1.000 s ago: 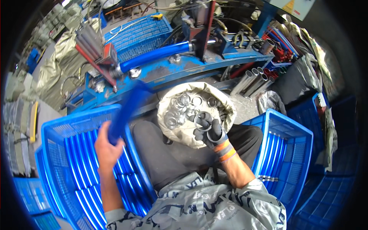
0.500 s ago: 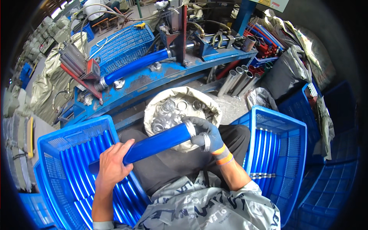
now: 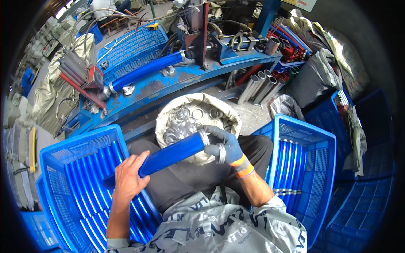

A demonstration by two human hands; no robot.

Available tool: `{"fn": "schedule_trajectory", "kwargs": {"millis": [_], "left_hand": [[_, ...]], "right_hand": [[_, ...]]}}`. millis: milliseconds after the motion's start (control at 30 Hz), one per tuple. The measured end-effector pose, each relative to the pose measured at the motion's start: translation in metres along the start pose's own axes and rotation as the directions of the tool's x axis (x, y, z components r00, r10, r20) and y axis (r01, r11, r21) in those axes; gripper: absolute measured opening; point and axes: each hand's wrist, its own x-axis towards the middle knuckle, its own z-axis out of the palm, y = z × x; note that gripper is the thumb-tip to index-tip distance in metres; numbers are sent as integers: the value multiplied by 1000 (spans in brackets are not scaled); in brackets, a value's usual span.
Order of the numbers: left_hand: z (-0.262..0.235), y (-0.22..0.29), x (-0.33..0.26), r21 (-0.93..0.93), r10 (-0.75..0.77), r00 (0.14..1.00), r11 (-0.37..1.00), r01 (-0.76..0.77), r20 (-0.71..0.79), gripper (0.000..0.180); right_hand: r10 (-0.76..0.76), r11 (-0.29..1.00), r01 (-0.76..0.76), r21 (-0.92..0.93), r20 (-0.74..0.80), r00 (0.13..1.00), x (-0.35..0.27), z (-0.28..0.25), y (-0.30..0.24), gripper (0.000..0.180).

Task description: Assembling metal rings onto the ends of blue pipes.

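Head view: a bare left hand [image 3: 126, 179] grips a blue tube [image 3: 168, 155] across the lap, while the gloved right hand [image 3: 225, 145] pinches a metal ring [image 3: 204, 136] onto its end. Tilted, the ring could jam or drop. Blue crates [image 3: 71, 185] of tubes flank the knees; a white sack [image 3: 192, 116] of rings sits ahead, and a white sign [image 3: 306, 4] hangs beyond the blue bench [image 3: 168, 84].

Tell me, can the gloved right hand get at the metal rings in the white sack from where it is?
Probably yes: the right hand sits at the blue tube end, just over the open sack of rings, nothing between, though it already holds a ring.
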Motion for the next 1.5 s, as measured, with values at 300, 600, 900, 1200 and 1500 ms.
{"fn": "schedule_trajectory", "kwargs": {"millis": [300,600,900,1200,1500], "left_hand": [[2,-3,5,0,5,1000,1000,-5,-8,84],[26,-15,1,-106,-55,998,993,54,-2,81],[72,-8,-13,-991,-638,764,-16,-130,-90,62],[106,26,4,-930,-665,746,-296,-216,39,56],[114,18,1,-941,-671,740,-227,-253,-37,51]], "right_hand": [[-53,971,66,-232,63,997,6,-7,-7,78],[212,976,-215,-31,-79,974,17,-16,5,50],[416,879,-365,308,-119,902,-10,-40,63,49],[177,932,-101,347,-195,965,-6,5,29,56],[218,967,-194,165,-143,965,0,15,8,78]]}}
